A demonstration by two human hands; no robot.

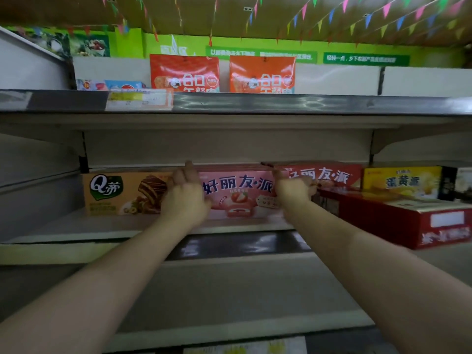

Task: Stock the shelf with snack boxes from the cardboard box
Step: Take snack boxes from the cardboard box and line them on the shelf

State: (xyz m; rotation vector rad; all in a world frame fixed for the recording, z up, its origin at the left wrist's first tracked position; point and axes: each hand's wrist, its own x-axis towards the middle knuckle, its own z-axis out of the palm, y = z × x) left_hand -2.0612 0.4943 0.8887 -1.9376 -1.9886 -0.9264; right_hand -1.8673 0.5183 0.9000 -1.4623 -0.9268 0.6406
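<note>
While we've got both hands clamped on the pink snack box (237,194) mid-frame, left hand (184,198) and right hand (291,190) at its ends, shelf (76,227) under it, watch it: shove crooked & the orange box (122,194) w/ Q logo gets knocked.

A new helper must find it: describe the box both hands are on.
Look at the middle shelf, under the two orange bags. The pink strawberry pie box stands between an orange Q-brand cake box and a red pie box; it alone is pink.
</note>
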